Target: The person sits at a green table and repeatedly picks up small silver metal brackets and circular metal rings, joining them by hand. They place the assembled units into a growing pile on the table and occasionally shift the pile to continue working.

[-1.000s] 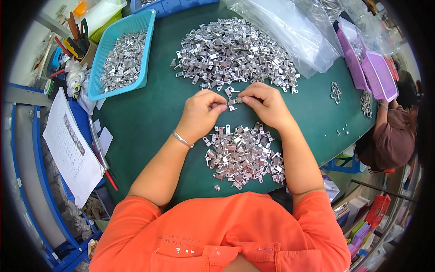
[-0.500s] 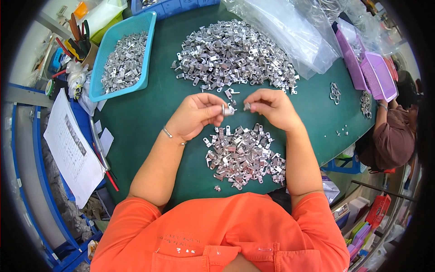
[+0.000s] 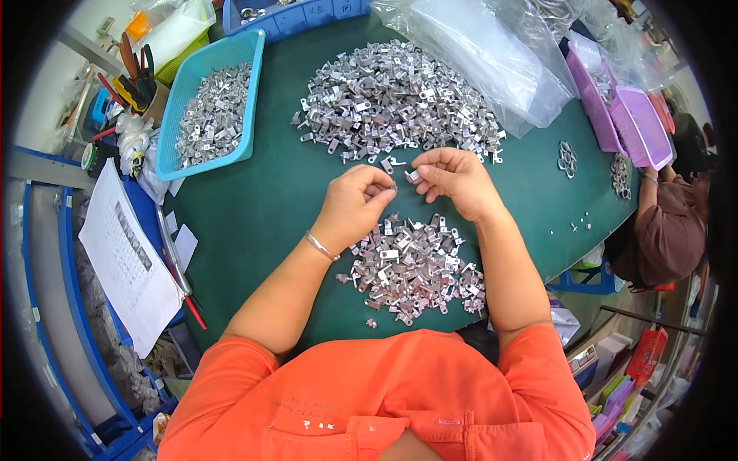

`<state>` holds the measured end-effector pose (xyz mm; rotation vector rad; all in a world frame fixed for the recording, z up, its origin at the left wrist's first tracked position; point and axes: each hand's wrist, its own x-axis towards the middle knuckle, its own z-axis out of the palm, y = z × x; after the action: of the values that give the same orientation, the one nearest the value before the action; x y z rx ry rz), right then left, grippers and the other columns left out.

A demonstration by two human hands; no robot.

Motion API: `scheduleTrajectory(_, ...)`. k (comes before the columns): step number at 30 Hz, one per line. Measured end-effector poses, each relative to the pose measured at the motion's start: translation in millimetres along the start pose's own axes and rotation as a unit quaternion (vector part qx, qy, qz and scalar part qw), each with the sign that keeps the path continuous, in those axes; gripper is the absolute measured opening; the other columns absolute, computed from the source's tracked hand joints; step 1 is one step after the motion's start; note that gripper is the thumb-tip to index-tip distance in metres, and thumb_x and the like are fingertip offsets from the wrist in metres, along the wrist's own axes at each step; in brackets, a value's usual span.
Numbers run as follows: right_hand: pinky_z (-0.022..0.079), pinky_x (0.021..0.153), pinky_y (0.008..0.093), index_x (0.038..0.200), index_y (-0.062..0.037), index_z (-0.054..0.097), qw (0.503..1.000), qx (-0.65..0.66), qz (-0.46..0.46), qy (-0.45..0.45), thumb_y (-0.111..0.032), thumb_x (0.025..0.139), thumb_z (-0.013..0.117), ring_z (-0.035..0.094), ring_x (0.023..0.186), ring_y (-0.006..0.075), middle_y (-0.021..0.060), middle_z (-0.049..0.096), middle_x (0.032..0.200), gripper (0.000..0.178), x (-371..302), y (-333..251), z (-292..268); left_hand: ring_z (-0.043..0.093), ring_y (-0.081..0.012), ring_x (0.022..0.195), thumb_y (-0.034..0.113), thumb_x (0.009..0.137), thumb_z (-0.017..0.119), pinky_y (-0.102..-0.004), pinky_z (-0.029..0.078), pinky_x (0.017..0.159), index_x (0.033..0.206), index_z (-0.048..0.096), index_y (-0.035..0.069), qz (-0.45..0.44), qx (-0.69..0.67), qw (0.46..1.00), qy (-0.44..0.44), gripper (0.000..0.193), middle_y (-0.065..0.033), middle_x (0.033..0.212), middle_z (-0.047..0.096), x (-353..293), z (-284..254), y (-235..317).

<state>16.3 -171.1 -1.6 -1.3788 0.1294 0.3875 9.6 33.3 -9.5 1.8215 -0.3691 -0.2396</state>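
The left hand (image 3: 356, 201) pinches a small grey piece (image 3: 394, 187), mostly hidden — the grip nearly closed; the right hand (image 3: 455, 181) holds a small silver bent-metal bracket (image 3: 412, 177) — thumb against fingers

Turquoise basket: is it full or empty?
Partly full: small metal pieces lie heaped in the basket, with bare wall showing above them.

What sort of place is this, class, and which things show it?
Probably a small workshop for sorting or assembling parts: heaps of small metal pieces lie on a green work table, a turquoise basket holds more, and hand tools stand at the left.
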Motion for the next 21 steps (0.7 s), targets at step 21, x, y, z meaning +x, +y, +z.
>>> scheduleTrajectory(21,0.049,0.068,0.0339,0.092,-0.0035,0.067,0.866,-0.423,-0.261,0.054,-0.008,0.079,0.067,0.06,0.074,0.0246,0.0079,0.06,0.082,0.013,14.2,14.5,2.3,0.056,-0.0203,0.069,0.003,0.078,0.067,-0.0314,0.048,0.065,0.107,0.06,0.006,0.104,0.241,0.963,0.06,0.031,-0.0084,0.097,0.051,8.2,3.4,-1.7)
